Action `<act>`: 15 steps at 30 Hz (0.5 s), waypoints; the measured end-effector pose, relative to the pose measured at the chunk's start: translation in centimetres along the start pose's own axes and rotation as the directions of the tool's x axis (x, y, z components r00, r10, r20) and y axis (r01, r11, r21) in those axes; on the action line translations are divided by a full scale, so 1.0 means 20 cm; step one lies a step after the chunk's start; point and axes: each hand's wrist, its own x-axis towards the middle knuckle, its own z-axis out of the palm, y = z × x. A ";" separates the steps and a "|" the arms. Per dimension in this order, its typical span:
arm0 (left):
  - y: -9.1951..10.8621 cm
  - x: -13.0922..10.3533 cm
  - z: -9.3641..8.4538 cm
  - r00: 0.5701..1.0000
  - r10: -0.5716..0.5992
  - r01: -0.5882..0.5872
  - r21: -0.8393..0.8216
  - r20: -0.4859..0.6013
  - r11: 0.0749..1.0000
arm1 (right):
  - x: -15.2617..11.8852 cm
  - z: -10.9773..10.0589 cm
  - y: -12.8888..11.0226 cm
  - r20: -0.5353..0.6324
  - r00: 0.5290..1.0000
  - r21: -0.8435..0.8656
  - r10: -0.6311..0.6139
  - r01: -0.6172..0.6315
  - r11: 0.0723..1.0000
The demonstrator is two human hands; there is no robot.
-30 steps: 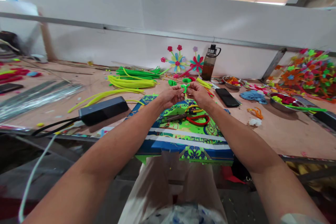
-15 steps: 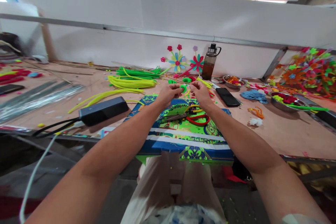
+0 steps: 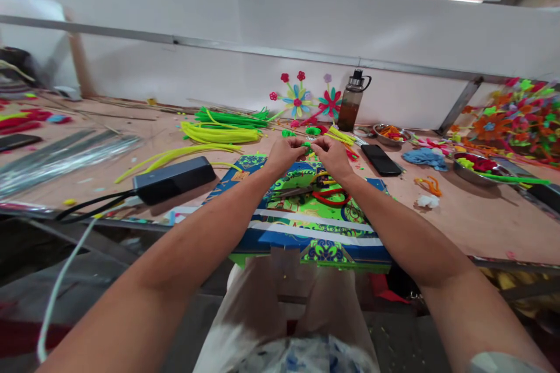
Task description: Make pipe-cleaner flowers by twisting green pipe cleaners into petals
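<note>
Between the fingertips of both hands is a small curled green pipe cleaner, partly covered by the fingers. My left hand pinches its left side, and my right hand grips it from the right. Just beyond the hands lie green curled pieces and a bundle of short yellow pipe cleaners. Below them, scissors with red handles rest on a blue and green patterned box, partly behind my right forearm. Pipe-cleaner flowers stand behind, near the white panel.
Long green stems and yellow stems lie at left, near a black power bank with cables. At right are a bottle, a phone, a blue cloth and metal bowls of coloured pieces.
The hands have drawn closer together, and the green pipe cleaner between them looks more compact. The camera view has shifted slightly.
</note>
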 end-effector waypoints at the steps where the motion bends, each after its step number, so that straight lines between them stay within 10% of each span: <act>1: 0.00 0.00 0.00 1.000 0.015 -0.015 0.029 -0.005 0.999 | 0.00 0.00 0.00 0.003 1.000 -0.003 -0.016 0.016 1.000; 15: 0.00 0.00 0.01 0.999 0.047 -0.046 0.032 -0.004 0.998 | 0.01 0.01 0.05 -0.009 0.993 0.059 0.118 -0.117 0.991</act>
